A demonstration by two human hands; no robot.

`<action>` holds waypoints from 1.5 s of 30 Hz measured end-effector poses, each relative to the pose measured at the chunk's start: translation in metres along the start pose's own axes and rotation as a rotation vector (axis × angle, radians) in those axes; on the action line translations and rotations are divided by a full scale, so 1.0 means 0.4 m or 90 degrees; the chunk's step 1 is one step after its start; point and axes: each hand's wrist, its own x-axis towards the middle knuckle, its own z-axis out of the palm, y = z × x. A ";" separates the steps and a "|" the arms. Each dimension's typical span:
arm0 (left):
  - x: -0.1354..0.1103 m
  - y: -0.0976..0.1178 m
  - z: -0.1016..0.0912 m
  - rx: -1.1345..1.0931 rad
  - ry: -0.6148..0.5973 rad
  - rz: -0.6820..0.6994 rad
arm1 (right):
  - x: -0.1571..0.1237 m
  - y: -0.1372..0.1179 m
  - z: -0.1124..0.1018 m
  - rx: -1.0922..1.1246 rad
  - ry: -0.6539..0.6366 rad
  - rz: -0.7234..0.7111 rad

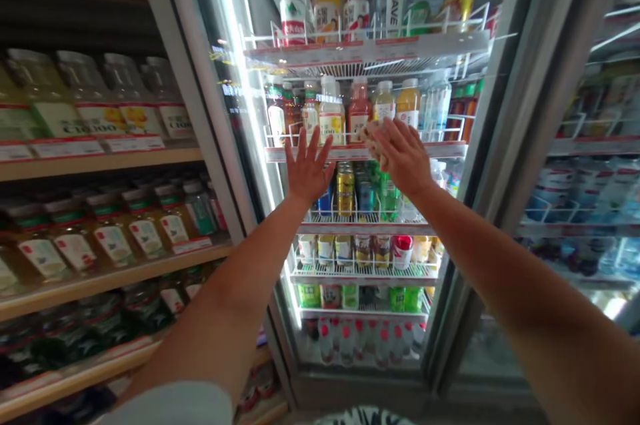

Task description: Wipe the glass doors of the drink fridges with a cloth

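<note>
Both arms reach forward to the glass door (pixel 320 345) of a lit drinks fridge. My left hand (pixel 307 171) is spread flat, fingers apart, at the glass; it holds nothing. My right hand (pixel 405 155) presses a crumpled beige cloth (pixel 373 141) against the pane, its fingers laid over it. Part of the cloth is hidden under the palm. Behind the glass, at hand height, stand a pale yellow bottle (pixel 331 108), a red bottle (pixel 359 108) and an orange bottle (pixel 409 101). A gold can (pixel 345 190) shows on the shelf below.
An open wooden shelf unit (pixel 115 165) with rows of bottled drinks stands at the left. The metal door frame (pixel 530 131) runs up the right side, with another glass-fronted fridge section (pixel 575 191) beyond it. White light strips (pixel 240 65) and reflections show near the pane's left edge.
</note>
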 end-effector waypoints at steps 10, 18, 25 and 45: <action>-0.004 0.009 0.001 0.029 -0.033 -0.029 | -0.017 -0.056 0.044 0.018 0.011 -0.025; 0.000 0.018 0.003 0.039 -0.054 -0.047 | -0.046 -0.090 0.071 0.079 -0.066 -0.108; 0.002 0.020 -0.001 0.065 -0.094 -0.063 | 0.045 -0.032 0.085 0.053 0.169 0.042; 0.001 0.027 -0.004 0.055 -0.106 -0.072 | 0.103 -0.030 0.053 0.069 0.091 0.022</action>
